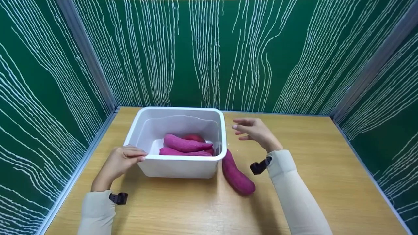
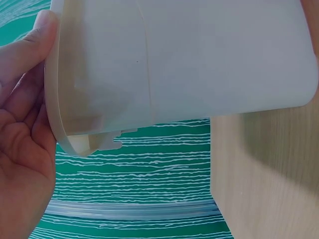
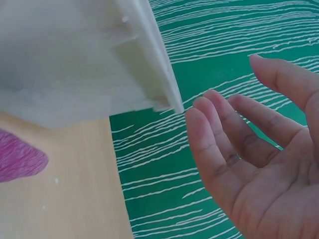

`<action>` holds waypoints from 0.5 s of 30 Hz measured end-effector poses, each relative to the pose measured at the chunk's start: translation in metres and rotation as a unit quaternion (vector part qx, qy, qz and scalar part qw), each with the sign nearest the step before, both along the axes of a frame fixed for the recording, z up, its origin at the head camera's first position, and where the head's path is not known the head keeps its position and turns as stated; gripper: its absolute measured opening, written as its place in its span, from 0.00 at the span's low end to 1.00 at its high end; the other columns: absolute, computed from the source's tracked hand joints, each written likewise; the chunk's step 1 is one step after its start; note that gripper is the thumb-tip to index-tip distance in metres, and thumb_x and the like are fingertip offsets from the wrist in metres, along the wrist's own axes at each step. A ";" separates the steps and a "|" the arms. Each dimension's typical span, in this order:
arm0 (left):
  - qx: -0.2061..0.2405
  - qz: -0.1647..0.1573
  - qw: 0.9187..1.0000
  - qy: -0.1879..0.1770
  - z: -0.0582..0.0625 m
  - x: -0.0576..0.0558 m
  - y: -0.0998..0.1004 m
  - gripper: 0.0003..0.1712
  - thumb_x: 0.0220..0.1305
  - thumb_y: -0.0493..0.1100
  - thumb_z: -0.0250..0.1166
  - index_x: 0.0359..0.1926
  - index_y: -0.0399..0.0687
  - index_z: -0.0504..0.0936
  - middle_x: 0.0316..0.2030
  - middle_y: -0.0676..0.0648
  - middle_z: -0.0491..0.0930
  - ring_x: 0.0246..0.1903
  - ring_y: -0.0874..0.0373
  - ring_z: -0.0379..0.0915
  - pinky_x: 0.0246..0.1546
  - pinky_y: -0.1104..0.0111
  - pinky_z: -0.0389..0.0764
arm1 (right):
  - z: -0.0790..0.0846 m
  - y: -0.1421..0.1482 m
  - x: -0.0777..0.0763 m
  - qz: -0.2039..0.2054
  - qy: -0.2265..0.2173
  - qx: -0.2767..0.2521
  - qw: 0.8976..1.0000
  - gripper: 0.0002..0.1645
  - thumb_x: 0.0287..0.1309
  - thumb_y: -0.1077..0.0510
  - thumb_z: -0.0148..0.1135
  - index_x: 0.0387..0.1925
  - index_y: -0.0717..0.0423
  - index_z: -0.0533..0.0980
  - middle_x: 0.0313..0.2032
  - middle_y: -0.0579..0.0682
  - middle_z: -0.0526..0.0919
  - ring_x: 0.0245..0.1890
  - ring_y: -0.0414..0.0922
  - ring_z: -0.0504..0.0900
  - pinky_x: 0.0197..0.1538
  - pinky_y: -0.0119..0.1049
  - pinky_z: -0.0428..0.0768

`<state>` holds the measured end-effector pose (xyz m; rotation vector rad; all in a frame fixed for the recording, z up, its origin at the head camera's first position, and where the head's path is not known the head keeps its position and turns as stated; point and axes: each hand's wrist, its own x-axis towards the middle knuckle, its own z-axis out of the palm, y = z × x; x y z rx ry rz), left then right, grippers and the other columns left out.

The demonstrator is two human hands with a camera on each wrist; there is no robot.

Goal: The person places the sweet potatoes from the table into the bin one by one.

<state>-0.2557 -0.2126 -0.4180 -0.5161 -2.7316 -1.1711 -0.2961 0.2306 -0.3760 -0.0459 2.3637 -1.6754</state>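
A white plastic bin (image 1: 179,167) stands on the table, with purple sweet potatoes (image 1: 184,144) and a red round thing (image 1: 194,137) inside it. My left hand (image 1: 121,161) pinches the bin's rim at its near left corner; in the left wrist view the thumb (image 2: 42,35) lies on one side of the rim and the fingers on the other. My right hand (image 1: 254,132) hovers to the right of the bin, fingers relaxed and spread, holding nothing. Another sweet potato (image 1: 237,176) lies on the table against the bin's right side, below the right hand.
The wooden table (image 1: 313,182) is bounded by green panels (image 1: 245,58) with white wavy lines at the back and both sides. Metal posts (image 1: 88,49) stand at the back corners. Tiny pale specks lie on the table right of the bin.
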 end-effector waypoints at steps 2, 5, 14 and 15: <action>0.000 0.000 1.000 0.000 0.000 0.000 0.000 0.10 0.53 0.36 0.72 0.38 0.44 0.89 0.37 0.46 0.88 0.44 0.49 0.81 0.52 0.54 0.79 | -0.005 0.003 0.002 -0.002 -0.005 0.000 1.000 0.32 0.61 0.46 0.63 0.62 0.54 0.71 0.58 0.56 0.77 0.56 0.55 0.77 0.50 0.38 0.83; 0.000 0.001 1.000 -0.002 0.000 0.000 0.000 0.10 0.53 0.36 0.72 0.39 0.43 0.89 0.38 0.45 0.88 0.45 0.49 0.81 0.53 0.53 0.78 | -0.013 0.006 0.005 -0.004 -0.012 0.003 1.000 0.33 0.60 0.44 0.64 0.62 0.54 0.71 0.59 0.57 0.76 0.56 0.55 0.77 0.50 0.38 0.83; -0.006 0.005 1.000 -0.005 0.001 0.001 -0.001 0.10 0.54 0.38 0.72 0.39 0.45 0.89 0.38 0.45 0.87 0.46 0.47 0.80 0.55 0.51 0.77 | -0.038 0.014 0.016 -0.002 -0.019 0.009 1.000 0.33 0.62 0.46 0.61 0.65 0.57 0.69 0.60 0.59 0.75 0.56 0.54 0.76 0.51 0.37 0.82; -0.006 0.004 1.000 -0.007 0.001 0.001 -0.001 0.10 0.54 0.38 0.72 0.39 0.45 0.89 0.38 0.45 0.87 0.46 0.47 0.80 0.55 0.50 0.77 | -0.041 0.015 0.017 -0.003 -0.021 0.010 1.000 0.34 0.62 0.46 0.61 0.65 0.57 0.68 0.60 0.59 0.74 0.55 0.54 0.76 0.51 0.37 0.82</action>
